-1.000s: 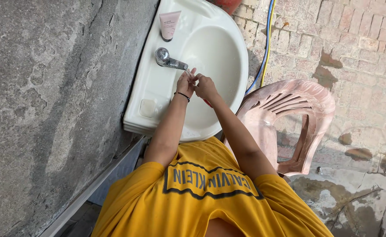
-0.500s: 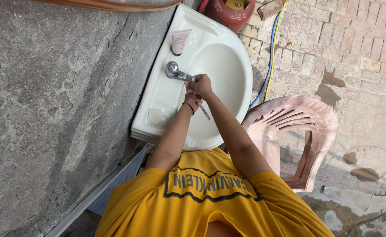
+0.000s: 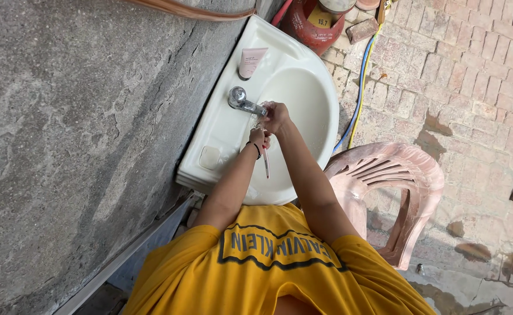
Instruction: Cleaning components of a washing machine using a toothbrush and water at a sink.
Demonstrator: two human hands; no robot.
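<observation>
I stand at a white wall-mounted sink (image 3: 218, 131) with a chrome tap (image 3: 238, 98). My left hand (image 3: 259, 138), a black band on its wrist, is closed on a slim toothbrush (image 3: 266, 163) whose pink handle points down toward me over the basin. My right hand (image 3: 278, 116) is just above it at the tap's spout, fingers curled in the splashing water. Whether those fingers hold anything is hidden. The two hands nearly touch.
A pink tube (image 3: 252, 62) stands on the sink's back rim and a pale soap bar (image 3: 210, 156) lies in its near recess. A rough concrete wall (image 3: 81, 146) fills the left. A pink plastic chair (image 3: 385, 175), a red gas cylinder (image 3: 309, 26) and hoses (image 3: 358, 87) stand on the brick floor.
My left hand has dropped a little below the spout with the toothbrush pointing down, while my right hand stays at the spout. My view has tilted, showing more of the gas cylinder.
</observation>
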